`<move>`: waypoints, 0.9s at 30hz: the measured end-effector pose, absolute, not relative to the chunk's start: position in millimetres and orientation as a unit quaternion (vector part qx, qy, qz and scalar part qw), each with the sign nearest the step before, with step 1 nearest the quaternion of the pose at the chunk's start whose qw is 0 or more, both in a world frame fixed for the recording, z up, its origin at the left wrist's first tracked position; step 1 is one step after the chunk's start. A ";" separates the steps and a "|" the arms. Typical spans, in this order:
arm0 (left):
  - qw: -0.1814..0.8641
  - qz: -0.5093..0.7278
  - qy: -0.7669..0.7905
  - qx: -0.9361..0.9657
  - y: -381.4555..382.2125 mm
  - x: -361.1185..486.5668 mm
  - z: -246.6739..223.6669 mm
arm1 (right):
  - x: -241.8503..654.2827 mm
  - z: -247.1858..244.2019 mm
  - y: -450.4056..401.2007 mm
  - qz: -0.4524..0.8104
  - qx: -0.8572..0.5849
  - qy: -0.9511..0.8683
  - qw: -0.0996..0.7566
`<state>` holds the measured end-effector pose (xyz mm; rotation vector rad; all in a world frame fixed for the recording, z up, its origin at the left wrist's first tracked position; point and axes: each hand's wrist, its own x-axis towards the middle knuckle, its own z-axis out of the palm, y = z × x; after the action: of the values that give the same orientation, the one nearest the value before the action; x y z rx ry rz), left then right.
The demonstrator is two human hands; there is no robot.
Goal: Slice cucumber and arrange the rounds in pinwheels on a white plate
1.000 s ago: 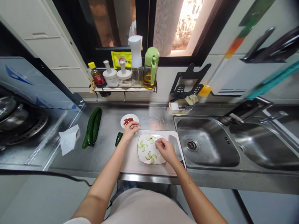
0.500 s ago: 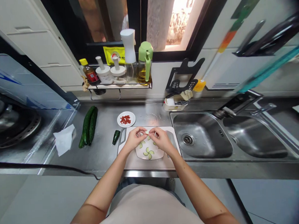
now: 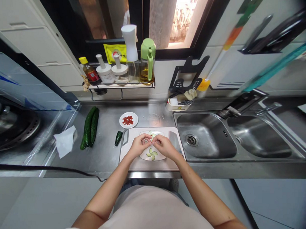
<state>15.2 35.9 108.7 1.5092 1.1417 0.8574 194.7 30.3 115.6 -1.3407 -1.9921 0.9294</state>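
A white plate (image 3: 142,157) with cucumber slices (image 3: 152,154) fanned out near its front edge lies on the cutting board (image 3: 135,166). My left hand (image 3: 140,145) and my right hand (image 3: 163,145) meet over the middle of this plate, fingertips pinched close together. Whatever is between the fingertips is too small to make out. More slices show at the plate's far side, partly behind my fingers. A knife blade (image 3: 173,141) lies on the board's right side. Left of the board sits a short cucumber piece (image 3: 118,138). Behind it, a small round plate (image 3: 122,125) holds red bits (image 3: 128,120).
Two whole cucumbers (image 3: 90,127) and a white paper (image 3: 65,142) lie on the left counter. The double sink (image 3: 207,135) is at the right. Behind the board, bottles and jars stand on a wall rack (image 3: 121,85). A utensil box (image 3: 176,106) stands behind the sink.
Both hands have moved slightly toward me, from the plate's far side to its middle, uncovering slices at the far edge. The whole view has shifted slightly.
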 end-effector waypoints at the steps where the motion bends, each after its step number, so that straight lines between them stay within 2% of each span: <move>1: 0.508 0.347 0.477 0.628 33.1 14.7 106.2 | 194.9 112.0 27.4 0.349 -0.504 -0.741 0.272; 13: 0.352 0.174 0.601 0.696 5.8 16.8 81.0 | 193.9 72.4 -3.2 0.270 -0.569 -0.771 0.096; 27: 0.325 0.087 0.631 0.699 -0.7 33.0 61.2 | 188.7 64.3 -5.6 0.246 -0.580 -0.774 0.054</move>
<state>33.0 -0.7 61.2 1.8326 1.6531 0.2294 188.7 -5.6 64.3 -1.7628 -2.3516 0.7474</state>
